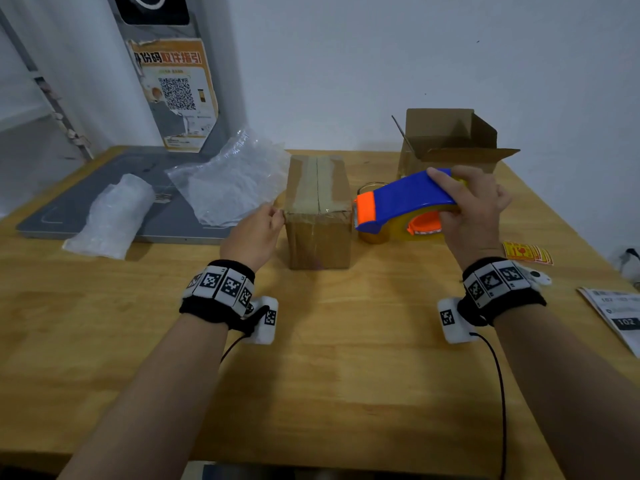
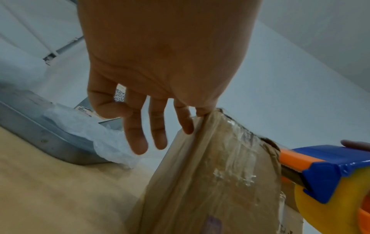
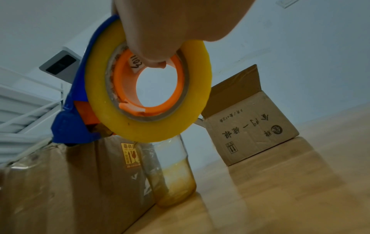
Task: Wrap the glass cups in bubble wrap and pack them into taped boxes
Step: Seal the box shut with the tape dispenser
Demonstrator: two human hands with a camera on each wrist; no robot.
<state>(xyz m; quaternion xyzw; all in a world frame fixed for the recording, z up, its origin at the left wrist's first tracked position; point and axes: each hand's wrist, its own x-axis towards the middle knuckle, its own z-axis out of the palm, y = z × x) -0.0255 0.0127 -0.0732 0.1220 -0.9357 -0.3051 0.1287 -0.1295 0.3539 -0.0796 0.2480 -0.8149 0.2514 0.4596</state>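
A closed cardboard box [image 1: 317,209] with tape along its top seam stands mid-table. My left hand [image 1: 278,214] pinches its near left top corner between thumb and forefinger [image 2: 185,125]; the other fingers hang straight beside the box [image 2: 210,174]. My right hand [image 1: 464,209] grips a blue and orange tape dispenser [image 1: 405,202] with a yellow roll [image 3: 200,79], its orange nose at the box's right top edge. An amber-tinted glass cup [image 3: 170,171] stands bare just right of the box, partly hidden by the dispenser. A loose bubble wrap sheet [image 1: 232,178] lies left of the box.
An open empty-looking cardboard box [image 1: 446,143] stands at the back right. A bubble-wrapped bundle [image 1: 114,216] lies on a grey board [image 1: 69,209] at the left. Red-yellow stickers [image 1: 526,252] and a printed sheet [image 1: 616,317] lie at the right edge.
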